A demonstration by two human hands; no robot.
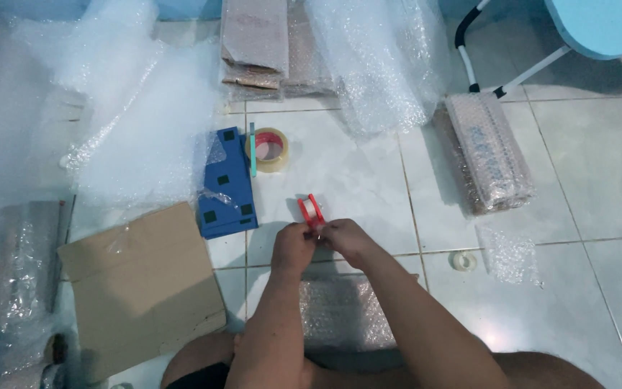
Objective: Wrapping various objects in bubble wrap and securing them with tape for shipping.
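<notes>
Bubble-wrapped parcel point(343, 313) below; left hand point(293, 248), right hand point(347, 238) pinching red tape dispenser point(312, 210).

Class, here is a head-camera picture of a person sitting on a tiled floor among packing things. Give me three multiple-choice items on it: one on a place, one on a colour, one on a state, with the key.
1. Where does the big roll of clear tape lie?
A. right of the blue box
B. on the flat cardboard
C. under the chair

2. What colour is the small tape dispenser?
A. green
B. red
C. black

3. How are the left hand and right hand placed?
A. far apart
B. flat on the floor
C. together at the dispenser

Key: 1 A, the roll sits on the tile beside the box's right edge. 2 B, its frame is red. 3 C, the fingertips meet just below it.
</notes>
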